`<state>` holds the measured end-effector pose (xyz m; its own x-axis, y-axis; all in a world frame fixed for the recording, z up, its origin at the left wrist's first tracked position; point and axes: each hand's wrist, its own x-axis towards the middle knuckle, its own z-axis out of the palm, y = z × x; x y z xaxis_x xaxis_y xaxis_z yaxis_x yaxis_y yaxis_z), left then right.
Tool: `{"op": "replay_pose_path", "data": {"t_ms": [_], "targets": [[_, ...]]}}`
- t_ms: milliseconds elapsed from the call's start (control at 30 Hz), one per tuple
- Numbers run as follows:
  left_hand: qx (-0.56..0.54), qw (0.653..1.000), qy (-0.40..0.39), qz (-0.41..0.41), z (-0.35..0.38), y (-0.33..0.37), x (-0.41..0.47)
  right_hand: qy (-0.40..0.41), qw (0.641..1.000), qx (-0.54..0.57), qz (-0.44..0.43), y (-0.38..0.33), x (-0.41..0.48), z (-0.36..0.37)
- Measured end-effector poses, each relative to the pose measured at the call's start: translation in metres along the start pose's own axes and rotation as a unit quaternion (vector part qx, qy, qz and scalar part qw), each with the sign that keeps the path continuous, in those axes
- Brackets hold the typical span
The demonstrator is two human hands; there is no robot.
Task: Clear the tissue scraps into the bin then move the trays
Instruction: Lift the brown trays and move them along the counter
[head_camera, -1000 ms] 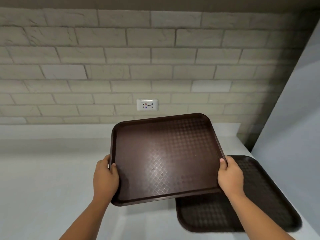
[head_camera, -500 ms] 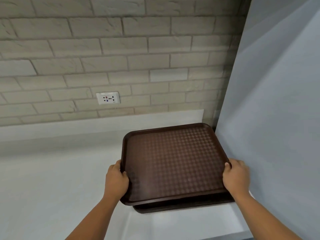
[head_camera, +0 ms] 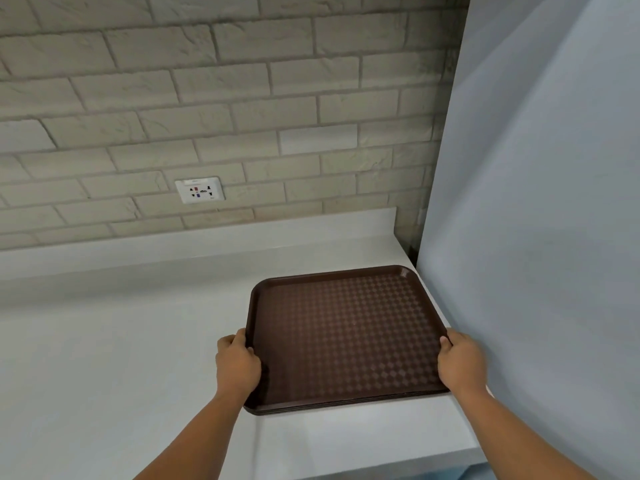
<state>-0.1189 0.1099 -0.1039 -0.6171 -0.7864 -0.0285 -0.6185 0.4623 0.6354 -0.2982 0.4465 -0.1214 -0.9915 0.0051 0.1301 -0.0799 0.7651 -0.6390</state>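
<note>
On my feed from the head camera I logged the following, left to right.

- Counter: white and smooth, filling the view from 9 o'clock round to 6, with a low white upstand along its back.
- Brick wall: pale, rough-faced, behind the upstand from 10 o'clock to 1.
- Socket: a white plate set in the bricks, at about 11 o'clock from the tray and well apart from it.
- Left hand: it gripped the tray's left rim at roughly the tray's 8 o'clock. The thumb lay over the rim and the fingers were curled under, out of my sight.
- Tray: dark brown and rectangular, with a diamond-patterned floor and nothing lying in it. It sat level at the counter's right end, in the corner by the panel, at about 5 o'clock in my view.
- Lower rims: thin dark edges showed just beneath the tray's near side, so it lay on at least one more of its kind. I could not count them.
- Right hand: it gripped the right rim at the tray's 4 o'clock, thumb on top, knuckles close to the panel.
- Panel: a plain grey-blue upright surface at 3 o'clock, just beside the tray's right edge.
</note>
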Motion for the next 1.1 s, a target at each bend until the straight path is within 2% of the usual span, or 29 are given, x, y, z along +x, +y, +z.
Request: {"op": "replay_pose_path", "data": {"t_ms": [200, 333, 467, 667, 1100], "targets": [[0.01, 1.0, -0.012, 0.017, 0.003, -0.008, -0.001, -0.023, 0.999, 0.019, 0.02, -0.004, -0.006, -0.004], [-0.029, 0.999, -0.025, -0.015, 0.007, -0.014, -0.003, -0.02, 0.997, 0.073, 0.034, -0.006, -0.016, -0.008], [-0.066, 0.997, -0.006, -0.046, 0.011, -0.012, 0.002, -0.022, 0.994, 0.092, 0.056, -0.014, -0.012, -0.013], [-0.094, 0.994, 0.019, -0.047, 0.014, -0.003, 0.015, -0.025, 0.99, 0.115, 0.081, -0.027, 0.014, -0.01], [-0.111, 0.993, 0.011, -0.049, 0.02, 0.03, 0.106, -0.023, 0.988, 0.127, 0.086, -0.061, 0.096, 0.034]]}}
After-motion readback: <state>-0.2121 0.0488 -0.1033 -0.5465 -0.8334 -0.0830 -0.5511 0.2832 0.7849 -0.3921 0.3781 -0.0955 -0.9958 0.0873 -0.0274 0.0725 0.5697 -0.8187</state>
